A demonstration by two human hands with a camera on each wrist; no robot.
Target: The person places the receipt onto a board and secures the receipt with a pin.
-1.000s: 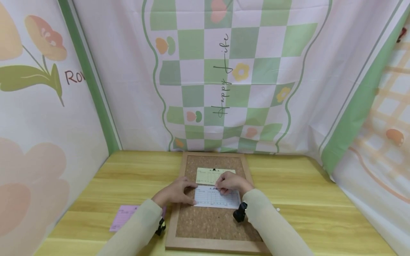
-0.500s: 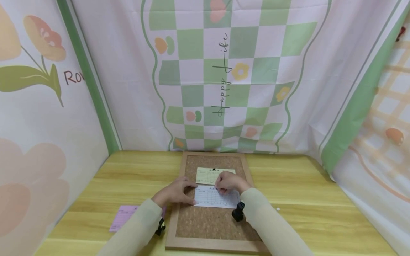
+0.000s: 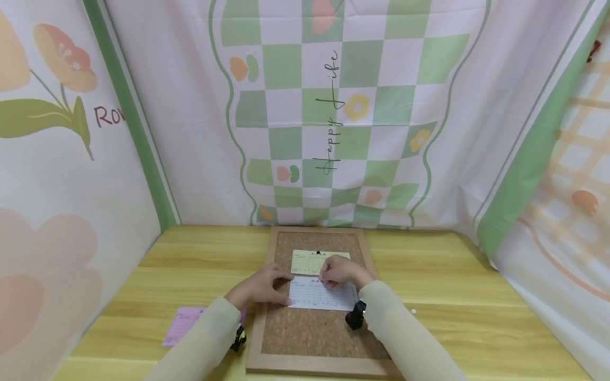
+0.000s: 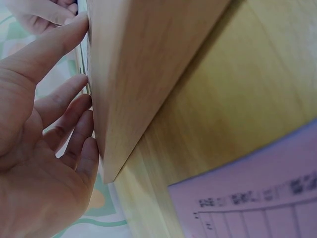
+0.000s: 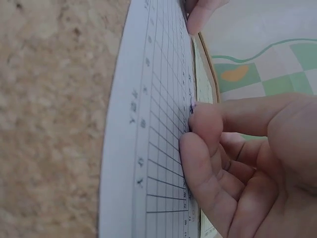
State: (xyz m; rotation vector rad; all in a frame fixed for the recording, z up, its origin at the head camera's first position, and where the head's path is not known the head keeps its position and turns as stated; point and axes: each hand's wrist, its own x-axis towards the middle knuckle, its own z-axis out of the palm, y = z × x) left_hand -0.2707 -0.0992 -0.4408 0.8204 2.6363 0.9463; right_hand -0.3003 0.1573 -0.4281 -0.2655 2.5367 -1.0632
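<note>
A white printed form (image 3: 314, 296) lies on the corkboard (image 3: 305, 333), just below a yellow form (image 3: 305, 261) that has a black pin at its top edge. My left hand (image 3: 261, 286) holds the white form down, thumb and forefinger spread along its left edge. In the left wrist view the other fingers (image 4: 74, 131) reach over the board's wooden frame (image 4: 133, 74). My right hand (image 3: 340, 271) pinches a small push pin (image 5: 192, 103) at the white form's top edge. Only a purplish bit of the pin shows; the fingertips hide the rest.
A pink form (image 3: 183, 324) lies on the wooden table (image 3: 209, 254) left of the board, partly under the left sleeve. A small white object (image 3: 413, 311) sits to the right, beside the right sleeve. A patterned curtain (image 3: 333, 121) hangs behind the table.
</note>
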